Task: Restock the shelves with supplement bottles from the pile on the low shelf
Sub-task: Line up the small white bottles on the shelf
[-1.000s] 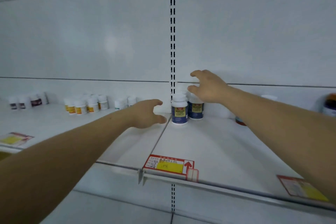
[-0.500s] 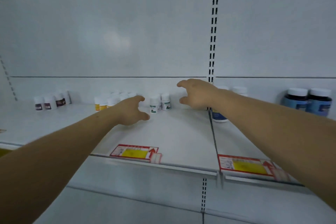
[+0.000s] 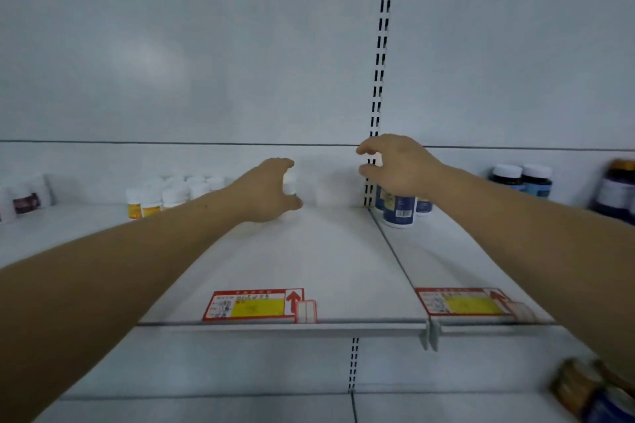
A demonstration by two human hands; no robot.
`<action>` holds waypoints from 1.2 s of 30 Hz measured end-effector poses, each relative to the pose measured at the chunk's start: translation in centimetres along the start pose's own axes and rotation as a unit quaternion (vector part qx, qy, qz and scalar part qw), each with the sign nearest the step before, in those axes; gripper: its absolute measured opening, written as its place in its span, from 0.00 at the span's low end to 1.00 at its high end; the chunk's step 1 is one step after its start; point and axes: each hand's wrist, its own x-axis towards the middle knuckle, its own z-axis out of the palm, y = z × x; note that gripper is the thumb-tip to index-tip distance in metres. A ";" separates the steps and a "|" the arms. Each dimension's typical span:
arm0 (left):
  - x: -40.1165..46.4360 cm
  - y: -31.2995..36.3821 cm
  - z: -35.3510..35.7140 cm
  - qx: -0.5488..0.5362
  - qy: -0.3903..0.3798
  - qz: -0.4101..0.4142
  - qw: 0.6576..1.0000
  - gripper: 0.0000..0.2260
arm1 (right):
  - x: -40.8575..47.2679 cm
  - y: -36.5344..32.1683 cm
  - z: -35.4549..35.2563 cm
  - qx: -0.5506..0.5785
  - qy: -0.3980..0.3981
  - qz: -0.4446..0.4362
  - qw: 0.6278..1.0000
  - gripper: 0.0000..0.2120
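Supplement bottles, lower corner: a blurred heap (image 3: 598, 391) of brown and blue ones at the bottom right, below the shelf edge, nearest the camera.
Price tags: a red and yellow tag (image 3: 254, 305) sits on the front lip of the white shelf (image 3: 326, 268), with a second tag (image 3: 464, 301) on the next section to the right.
Left hand: the left hand (image 3: 266, 191) reaches to the back of the shelf, fingers and thumb curled round a small white bottle (image 3: 290, 184) that stands there; whether it is lifted I cannot tell.
Right hand: the right hand (image 3: 395, 165) hovers above the shelf by the slotted upright (image 3: 379, 79), fingers spread and bent like a claw, holding nothing.
Blue bottles: a blue-labelled bottle (image 3: 398, 211) stands just below the right hand, with others close behind it.
Back row, left: white bottles with yellow labels (image 3: 151, 201) cluster against the back wall; farther left are blurred white ones with a dark label (image 3: 25, 199).
Back row, right: dark bottles with white caps (image 3: 522, 178) stand against the wall.
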 end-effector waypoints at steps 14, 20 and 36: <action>3.4 13.0 9.1 -0.222 -0.053 -0.046 0.973 0.26 | -2.8 11.4 -1.6 0.006 -0.049 0.050 0.998 0.20; 3.4 14.0 10.5 -0.235 -0.007 -0.054 0.971 0.19 | -2.1 12.4 -0.5 0.029 -0.006 0.015 0.999 0.15; 3.9 13.6 10.9 -0.192 0.001 -0.060 0.979 0.28 | -1.4 13.1 0.8 0.025 -0.012 0.010 1.000 0.19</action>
